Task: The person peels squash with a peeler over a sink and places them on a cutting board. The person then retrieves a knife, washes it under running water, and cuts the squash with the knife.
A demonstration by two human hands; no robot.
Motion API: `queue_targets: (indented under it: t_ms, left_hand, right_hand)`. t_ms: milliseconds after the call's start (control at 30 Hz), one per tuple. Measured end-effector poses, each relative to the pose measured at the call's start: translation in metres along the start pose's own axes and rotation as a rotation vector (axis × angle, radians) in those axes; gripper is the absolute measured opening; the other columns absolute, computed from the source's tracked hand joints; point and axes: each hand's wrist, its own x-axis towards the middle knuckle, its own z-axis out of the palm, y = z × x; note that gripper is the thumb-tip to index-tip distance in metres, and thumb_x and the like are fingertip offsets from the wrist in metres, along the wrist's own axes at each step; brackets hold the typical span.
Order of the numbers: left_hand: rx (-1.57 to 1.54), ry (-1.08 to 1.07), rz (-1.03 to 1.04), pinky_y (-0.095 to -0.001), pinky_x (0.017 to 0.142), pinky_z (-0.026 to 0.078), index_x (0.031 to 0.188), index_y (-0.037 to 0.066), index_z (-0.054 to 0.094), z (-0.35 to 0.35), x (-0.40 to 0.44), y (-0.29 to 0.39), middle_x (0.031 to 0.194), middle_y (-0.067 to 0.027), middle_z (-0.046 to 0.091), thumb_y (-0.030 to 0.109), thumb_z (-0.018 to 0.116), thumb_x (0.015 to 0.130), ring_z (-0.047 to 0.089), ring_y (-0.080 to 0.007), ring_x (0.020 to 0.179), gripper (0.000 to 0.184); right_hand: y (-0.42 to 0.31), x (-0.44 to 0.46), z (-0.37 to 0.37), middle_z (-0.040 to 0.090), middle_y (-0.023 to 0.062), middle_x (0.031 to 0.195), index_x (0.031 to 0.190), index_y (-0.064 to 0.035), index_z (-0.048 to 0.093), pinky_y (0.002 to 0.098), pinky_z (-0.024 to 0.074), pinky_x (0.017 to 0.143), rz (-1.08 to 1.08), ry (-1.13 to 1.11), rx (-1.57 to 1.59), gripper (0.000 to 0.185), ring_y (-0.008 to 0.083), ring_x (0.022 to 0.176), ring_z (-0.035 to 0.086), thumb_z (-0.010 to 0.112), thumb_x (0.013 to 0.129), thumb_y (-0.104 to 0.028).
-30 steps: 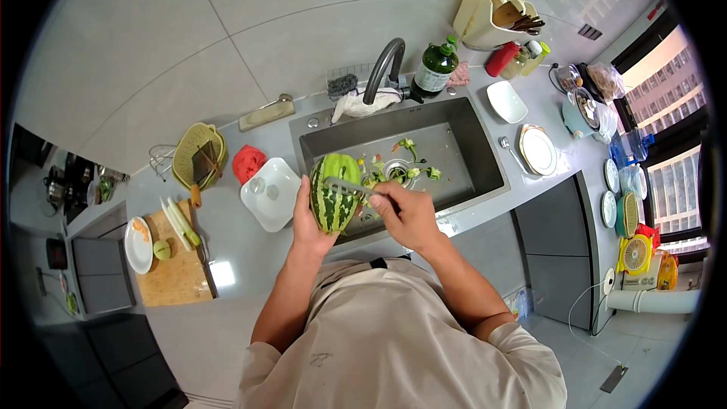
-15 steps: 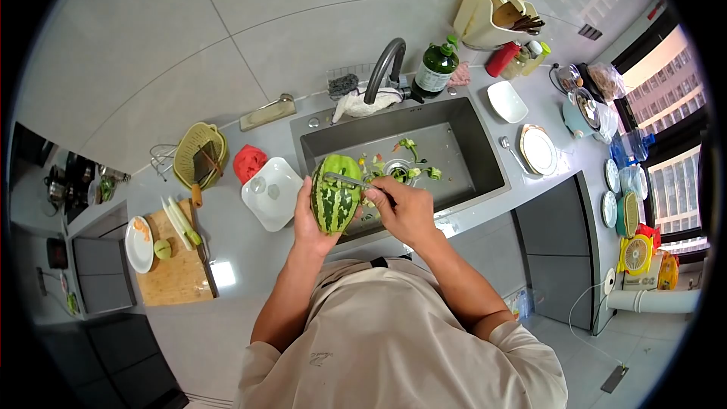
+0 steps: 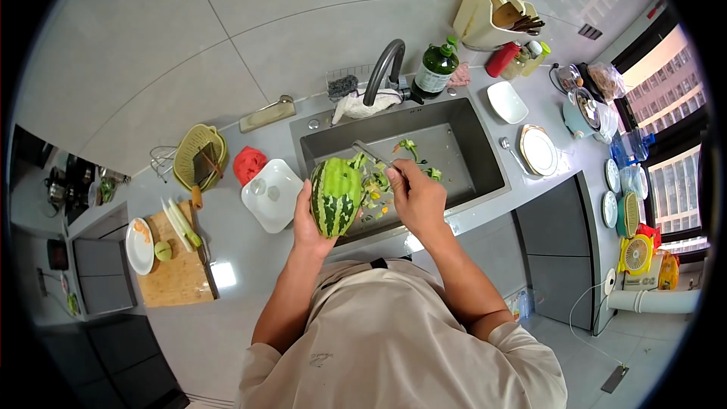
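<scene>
A green squash (image 3: 334, 207) with dark stripes rests in my left hand (image 3: 305, 226), over the sink's near left edge. Its upper part is bare and pale green where the skin is gone. My right hand (image 3: 419, 195) is closed round the handle of a metal peeler (image 3: 367, 151), whose head is just off the squash, to its upper right. A strip of peel hangs near the squash top. Below, green peelings (image 3: 375, 184) and vegetable scraps (image 3: 409, 147) lie in the grey sink (image 3: 466, 140).
A white square dish (image 3: 274, 204) stands left of the sink. Further left are a cutting board (image 3: 178, 284) with scallion-like stalks and a plate (image 3: 138, 257), and a yellow basket (image 3: 198, 144). The faucet (image 3: 388, 60) arches over the back rim, beside a green bottle (image 3: 435, 68).
The peeler has come off the squash's upper surface and moved up and right with my right hand. More pale flesh shows on top. The left hand has barely moved.
</scene>
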Motion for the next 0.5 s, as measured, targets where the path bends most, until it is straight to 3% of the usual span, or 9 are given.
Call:
queue_targets:
  t_ms: [133,200,433,500]
  left_hand:
    - [-0.007,0.019,-0.007,-0.0538,0.094,0.065,0.157,0.01,0.056,0.0026,-0.0001,-0.0005,0.144,-0.0171,0.07,0.063,0.044,0.112,0.073,-0.0418,0.122,0.071]
    - [-0.01,0.017,0.001,-0.0537,0.094,0.065,0.157,0.01,0.056,0.0034,0.0002,-0.0013,0.144,-0.0173,0.07,0.062,0.044,0.113,0.073,-0.0418,0.123,0.07]
    - [0.004,0.024,0.012,-0.0539,0.096,0.064,0.157,0.01,0.056,-0.0032,0.002,-0.0026,0.145,-0.0173,0.07,0.062,0.043,0.114,0.072,-0.0412,0.124,0.069]
    - [-0.015,0.033,0.01,-0.0535,0.094,0.065,0.156,0.01,0.057,-0.0018,0.0038,-0.0026,0.144,-0.0172,0.07,0.062,0.042,0.114,0.072,-0.0413,0.123,0.068]
  right_hand:
    - [-0.0004,-0.0021,-0.0003,0.075,0.0152,0.082,0.117,-0.0094,0.076,0.0396,0.0553,0.063,0.005,-0.046,0.015,0.019,0.0323,0.067,0.072,0.076,0.106,-0.025]
    - [-0.0033,-0.004,-0.0006,0.077,0.0117,0.085,0.114,-0.0123,0.075,0.0442,0.0558,0.062,0.042,-0.026,0.068,0.019,0.0347,0.071,0.075,0.074,0.107,-0.03]
    - [-0.0008,-0.0074,-0.0011,0.075,0.0126,0.081,0.118,-0.0103,0.077,0.0404,0.0554,0.061,0.044,0.055,0.079,0.02,0.0314,0.067,0.073,0.075,0.106,-0.027]
    - [-0.0009,-0.008,-0.0045,0.074,0.0126,0.08,0.117,-0.0103,0.078,0.0394,0.0551,0.06,-0.027,-0.091,0.172,0.02,0.0308,0.066,0.073,0.077,0.104,-0.025]
